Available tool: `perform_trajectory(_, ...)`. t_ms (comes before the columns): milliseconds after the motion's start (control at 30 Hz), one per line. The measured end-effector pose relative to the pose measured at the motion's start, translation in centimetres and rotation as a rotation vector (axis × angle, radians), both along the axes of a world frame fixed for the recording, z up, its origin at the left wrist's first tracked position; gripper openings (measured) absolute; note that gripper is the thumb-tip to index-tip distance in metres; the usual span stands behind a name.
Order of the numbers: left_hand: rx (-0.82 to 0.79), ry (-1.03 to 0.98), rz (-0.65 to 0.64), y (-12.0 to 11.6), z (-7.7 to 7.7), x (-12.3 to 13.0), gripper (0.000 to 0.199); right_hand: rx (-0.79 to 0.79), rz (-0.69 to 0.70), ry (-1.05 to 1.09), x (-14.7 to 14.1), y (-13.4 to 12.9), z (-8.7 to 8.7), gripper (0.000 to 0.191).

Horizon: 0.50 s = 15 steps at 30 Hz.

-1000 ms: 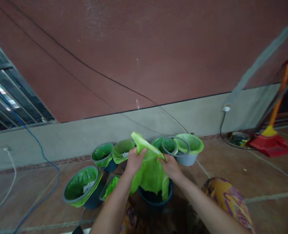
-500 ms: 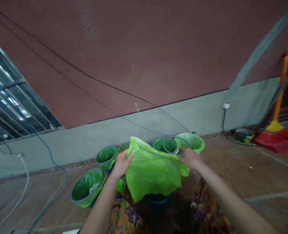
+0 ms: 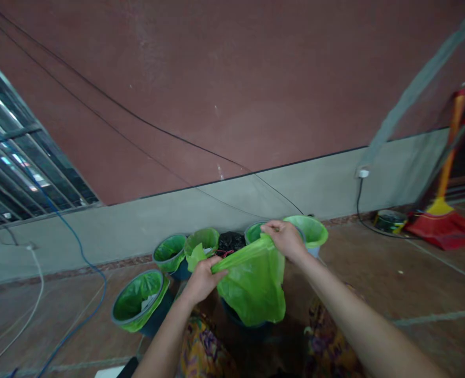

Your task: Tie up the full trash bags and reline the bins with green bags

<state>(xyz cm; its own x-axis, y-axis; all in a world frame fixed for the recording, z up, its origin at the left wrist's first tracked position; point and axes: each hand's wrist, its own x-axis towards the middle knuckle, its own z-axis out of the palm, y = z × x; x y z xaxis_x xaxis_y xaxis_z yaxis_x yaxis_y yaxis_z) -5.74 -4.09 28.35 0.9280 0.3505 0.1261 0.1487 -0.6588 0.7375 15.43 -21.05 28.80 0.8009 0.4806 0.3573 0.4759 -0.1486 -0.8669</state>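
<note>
A thin green plastic bag [image 3: 251, 283] hangs stretched between my two hands. My left hand [image 3: 203, 278] pinches its left upper corner, and my right hand [image 3: 285, 239] grips the other end, held higher. Behind and below the bag stands a dark bin [image 3: 232, 314], mostly hidden by it. Beyond my left hand are a bin with a light green liner [image 3: 202, 242] and a knotted black bag [image 3: 231, 241]. My right hand partly covers a green-lined bin [image 3: 254, 232] by the wall.
Two green-lined bins [image 3: 169, 249] [image 3: 140, 299] stand to the left, the nearer one holding some white paper. A pale green-lined bin [image 3: 313, 231] is at the right. Farther right are a tin [image 3: 390, 220] and a red dustpan [image 3: 445, 228]. A blue hose [image 3: 83, 252] trails over the floor.
The bag's upper edge has tilted, with my left hand lower and my right hand higher and further left. The black bag behind has come into view. The grey ring by my right hand no longer shows.
</note>
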Motion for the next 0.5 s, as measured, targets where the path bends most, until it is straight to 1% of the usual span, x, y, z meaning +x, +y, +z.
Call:
perform_trajectory(67,0.054,0.048,0.015,1.3,-0.1,-1.2,0.02,0.002,-0.042,0.002,1.4,-1.2,-0.7,0.037)
perform_trajectory(167,0.169,0.093,0.049,2.8,0.3,-2.5,0.016,0.017,-0.121,0.039,3.0,-2.6,-2.0,0.038)
perform_trajectory(233,0.245,0.101,0.082,3.6,0.7,-3.2,0.017,0.034,-0.212,0.057,3.9,-3.5,-2.9,0.04)
perform_trajectory(300,0.286,0.103,0.119,4.3,1.0,-4.0,0.019,0.038,-0.317,0.075,4.7,-4.5,-3.9,0.041)
perform_trajectory(400,0.253,0.084,0.145,5.3,0.9,-5.2,0.023,0.012,-0.438,0.114,5.7,-6.2,-5.5,0.042)
perform_trajectory(500,0.193,0.016,0.179,5.7,0.3,-6.2,0.027,-0.009,-0.455,0.131,5.4,-7.4,-7.2,0.043)
